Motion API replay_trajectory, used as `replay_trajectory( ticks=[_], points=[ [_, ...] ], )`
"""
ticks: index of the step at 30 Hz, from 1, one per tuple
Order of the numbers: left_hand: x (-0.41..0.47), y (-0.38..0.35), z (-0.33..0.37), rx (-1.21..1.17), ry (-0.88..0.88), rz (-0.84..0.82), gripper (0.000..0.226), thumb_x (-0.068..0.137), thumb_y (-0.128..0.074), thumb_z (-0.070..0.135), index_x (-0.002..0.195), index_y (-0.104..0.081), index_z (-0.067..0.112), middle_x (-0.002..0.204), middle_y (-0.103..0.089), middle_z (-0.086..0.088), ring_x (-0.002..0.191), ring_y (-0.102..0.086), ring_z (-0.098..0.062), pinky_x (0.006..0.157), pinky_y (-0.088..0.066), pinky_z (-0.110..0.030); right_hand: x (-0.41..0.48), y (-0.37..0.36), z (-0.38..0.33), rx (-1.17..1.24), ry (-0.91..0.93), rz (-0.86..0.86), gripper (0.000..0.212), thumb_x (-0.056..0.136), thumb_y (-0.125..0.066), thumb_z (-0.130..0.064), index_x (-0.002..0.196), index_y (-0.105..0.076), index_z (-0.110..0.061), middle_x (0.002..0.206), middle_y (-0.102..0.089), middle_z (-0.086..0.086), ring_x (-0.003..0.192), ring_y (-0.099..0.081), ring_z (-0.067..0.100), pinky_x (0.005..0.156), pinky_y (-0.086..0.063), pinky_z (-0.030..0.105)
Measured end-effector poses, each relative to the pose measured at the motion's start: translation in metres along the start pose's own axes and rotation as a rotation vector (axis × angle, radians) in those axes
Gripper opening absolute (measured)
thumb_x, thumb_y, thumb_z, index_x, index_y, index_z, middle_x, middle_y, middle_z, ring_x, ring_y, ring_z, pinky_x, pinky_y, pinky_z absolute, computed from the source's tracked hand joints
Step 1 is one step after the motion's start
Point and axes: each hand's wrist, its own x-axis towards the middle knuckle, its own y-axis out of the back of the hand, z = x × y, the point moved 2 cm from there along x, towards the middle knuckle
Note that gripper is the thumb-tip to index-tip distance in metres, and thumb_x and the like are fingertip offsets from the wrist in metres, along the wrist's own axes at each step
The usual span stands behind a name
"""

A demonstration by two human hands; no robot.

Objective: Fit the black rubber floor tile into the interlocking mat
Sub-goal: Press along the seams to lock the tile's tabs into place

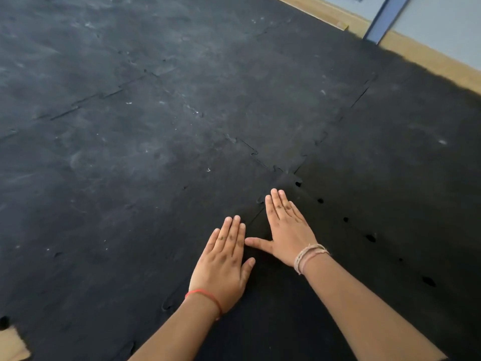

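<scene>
both hands lie flat and open on the floor, gripping nothing. the left hand point(223, 261) rests on the dusty grey interlocking mat point(130, 152), and the right hand point(287, 230) rests on the darker black rubber floor tile point(364, 269), which lies toward the near right of the mat. the toothed seam point(256, 217) between them runs up between the two hands to the junction where four tiles meet, just beyond the right fingertips point(277, 194).

the step in hand looks like pressing this seam home, and it seems nearly seated here. to do it well, keep the palms flat and push straight down, working tab by tab along the seam toward the near edge instead of sliding sideways, which could lift teeth already locked. the left hand should hold the mat down so it does not creep. a row of dark gaps point(346, 219) along the tile's other seam, to the right, suggests tabs there are not fully sunk; those probably need the same firm pressing afterwards.
</scene>
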Motion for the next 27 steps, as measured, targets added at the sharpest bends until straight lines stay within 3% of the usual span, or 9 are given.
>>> replay_trajectory(
  ticks=[2,5,7,11,14,17,20,24,27],
  points=[
    [0.001,0.000,0.001,0.022,0.023,-0.001,0.063,0.083,0.012,0.049,0.132,0.028,0.013,0.141,0.035,-0.004,0.131,0.032,-0.020,0.106,0.023,-0.036,0.001,-0.002,0.002,0.009,0.002,0.013,0.116,0.054,0.005,-0.085,0.141,0.015,-0.009,0.147,0.024,0.006,0.134,0.024,0.016,0.108,0.010,0.032],
    [0.003,0.012,0.002,0.019,0.041,-0.002,0.063,0.089,-0.016,0.044,0.139,-0.022,0.008,0.149,-0.017,-0.013,0.137,-0.015,-0.027,0.114,-0.005,-0.042,0.003,-0.004,0.001,0.016,0.021,0.007,0.113,0.055,0.005,-0.085,0.138,0.020,-0.010,0.141,0.030,0.004,0.132,0.027,0.017,0.110,0.010,0.033],
    [0.002,0.017,0.003,-0.027,0.027,0.008,0.061,0.087,-0.026,0.044,0.133,-0.039,0.006,0.142,-0.033,-0.012,0.138,-0.020,-0.021,0.107,-0.008,-0.034,0.004,-0.004,0.004,0.060,0.039,-0.009,0.110,0.059,-0.003,-0.085,0.138,0.021,-0.013,0.143,0.029,0.002,0.134,0.026,0.017,0.110,0.010,0.032],
    [0.002,0.016,0.002,-0.037,0.045,0.022,0.062,0.086,-0.029,0.045,0.133,-0.039,0.005,0.142,-0.035,-0.010,0.138,0.005,-0.012,0.107,-0.005,-0.029,0.014,0.009,0.042,0.256,-0.301,0.158,0.110,0.067,-0.025,-0.082,0.144,0.005,-0.011,0.155,0.009,0.005,0.142,0.009,0.019,0.112,0.004,0.034],
    [0.002,0.017,0.003,0.029,0.031,0.011,0.063,0.087,-0.028,0.046,0.132,-0.039,0.003,0.141,-0.038,-0.011,0.138,-0.019,-0.019,0.106,-0.005,-0.029,0.022,0.014,0.049,0.250,-0.446,0.181,0.109,0.064,-0.036,-0.083,0.139,-0.026,-0.003,0.150,-0.026,0.016,0.139,-0.019,0.027,0.113,-0.007,0.039],
    [0.001,0.018,0.004,0.037,0.041,0.022,0.064,0.087,-0.027,0.045,0.132,-0.041,0.001,0.140,-0.040,-0.013,0.129,-0.034,-0.029,0.106,-0.005,-0.029,0.021,0.024,0.042,0.277,-0.462,0.285,0.089,0.064,-0.051,-0.076,0.116,-0.049,-0.004,0.123,-0.053,0.014,0.120,-0.042,0.030,0.109,-0.022,0.040],
    [0.000,0.021,0.006,0.032,0.049,0.016,0.065,0.087,-0.025,0.045,0.133,-0.038,0.001,0.141,-0.037,-0.013,0.130,-0.033,-0.030,0.106,-0.002,-0.028,0.014,0.034,0.041,0.349,-0.498,0.299,0.084,0.065,-0.057,-0.071,0.117,-0.049,-0.006,0.121,-0.053,0.011,0.118,-0.043,0.028,0.105,-0.026,0.038],
    [-0.001,0.023,0.006,0.001,0.041,0.041,0.066,0.088,-0.023,0.045,0.135,-0.033,0.001,0.144,-0.032,-0.013,0.132,-0.028,-0.030,0.107,-0.001,-0.028,-0.004,0.041,0.036,0.341,-0.487,0.508,0.085,0.066,-0.051,-0.072,0.121,-0.049,-0.007,0.119,-0.055,0.011,0.115,-0.046,0.027,0.102,-0.030,0.040],
    [-0.001,0.021,0.006,0.000,0.039,0.035,0.064,0.087,-0.026,0.044,0.134,-0.037,0.001,0.142,-0.037,-0.012,0.130,-0.032,-0.030,0.106,-0.004,-0.029,0.000,0.029,0.041,0.384,-0.454,0.358,0.085,0.074,-0.046,-0.069,0.134,-0.036,-0.009,0.137,-0.043,0.011,0.128,-0.035,0.026,0.107,-0.025,0.039]
  ],
)
